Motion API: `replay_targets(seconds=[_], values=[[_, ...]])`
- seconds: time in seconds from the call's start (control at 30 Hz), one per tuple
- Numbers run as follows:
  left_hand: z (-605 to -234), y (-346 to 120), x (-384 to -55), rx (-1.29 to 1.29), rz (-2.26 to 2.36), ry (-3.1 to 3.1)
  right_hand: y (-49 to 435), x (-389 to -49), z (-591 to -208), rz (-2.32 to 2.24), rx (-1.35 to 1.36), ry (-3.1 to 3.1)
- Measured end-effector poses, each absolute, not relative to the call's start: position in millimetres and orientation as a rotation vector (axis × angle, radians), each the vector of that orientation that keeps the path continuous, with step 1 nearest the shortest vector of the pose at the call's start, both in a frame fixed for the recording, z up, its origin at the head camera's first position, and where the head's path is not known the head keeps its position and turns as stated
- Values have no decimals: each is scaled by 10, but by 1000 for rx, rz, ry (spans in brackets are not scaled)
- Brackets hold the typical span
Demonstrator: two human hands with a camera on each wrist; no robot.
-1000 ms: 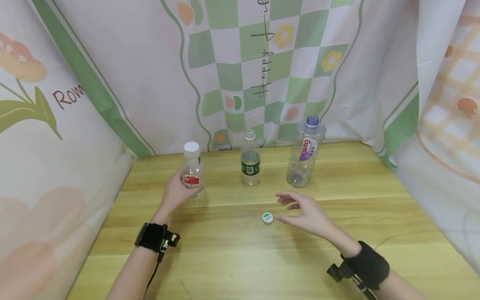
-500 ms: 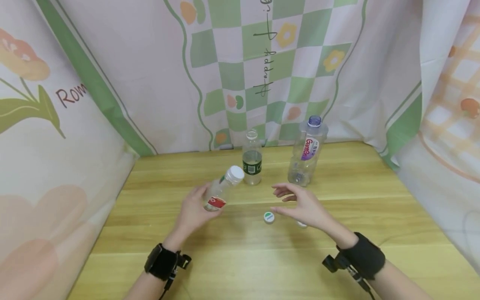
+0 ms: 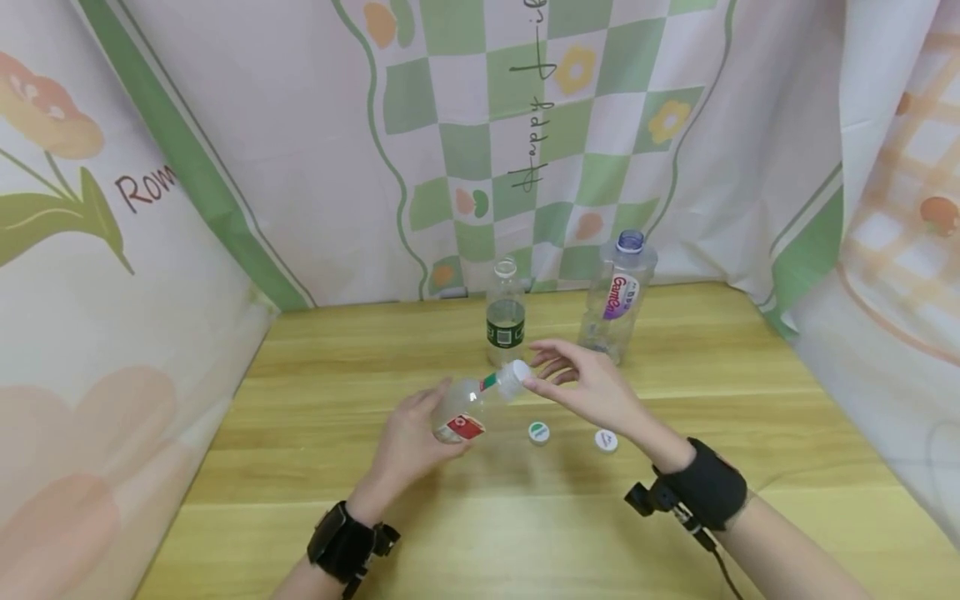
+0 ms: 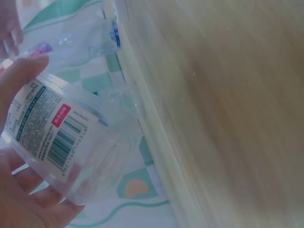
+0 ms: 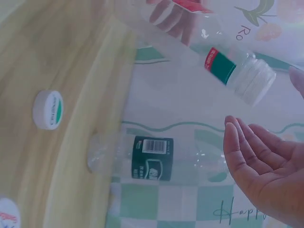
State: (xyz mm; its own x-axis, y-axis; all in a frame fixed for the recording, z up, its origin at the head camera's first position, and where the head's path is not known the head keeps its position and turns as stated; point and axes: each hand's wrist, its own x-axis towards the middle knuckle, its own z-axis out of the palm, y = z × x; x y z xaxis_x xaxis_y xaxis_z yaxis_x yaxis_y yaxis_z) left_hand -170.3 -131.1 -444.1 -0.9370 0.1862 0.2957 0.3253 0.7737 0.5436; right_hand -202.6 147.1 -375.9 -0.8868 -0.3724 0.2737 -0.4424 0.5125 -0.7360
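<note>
My left hand [image 3: 408, 437] grips a clear plastic bottle [image 3: 461, 425] with a red label by its body. The bottle leans to the right above the table, and its white cap [image 3: 517, 372] is on. In the left wrist view, fingers and thumb wrap the bottle [image 4: 61, 133] around its barcode label. My right hand [image 3: 592, 387] is beside the cap, fingers loosely bent and thumb spread apart. The right wrist view shows a gap between this hand [image 5: 266, 166] and the capped neck [image 5: 251, 80].
Two loose white caps, one with a green mark [image 3: 538, 432] and one with dark print [image 3: 606, 440], lie on the wooden table [image 3: 300, 467]. An uncapped green-label bottle [image 3: 506, 325] and a taller uncapped bottle with a purple neck [image 3: 618, 296] stand behind, before a patterned curtain [image 3: 337, 208].
The left hand has brought the red-label bottle from the left toward the middle, tilting it rightward. The right hand has moved up and left to its cap, uncovering the second loose cap.
</note>
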Motion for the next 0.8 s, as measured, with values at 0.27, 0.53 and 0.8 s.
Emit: replay_targets(seconds=[0.27,0.53,0.8], values=[[-4407,-1254,-1647,-438,-841,-2710,1406,-2018,-3690,1196,708,-2686],[-4409,-1257,-1654,-458,-843,-2691,1440,-2047,-3706,1195,682,-2731],[-4412,-1267,-1667,-471,-873,-2710,1542,-2112,-3723,1323,958,-2657]])
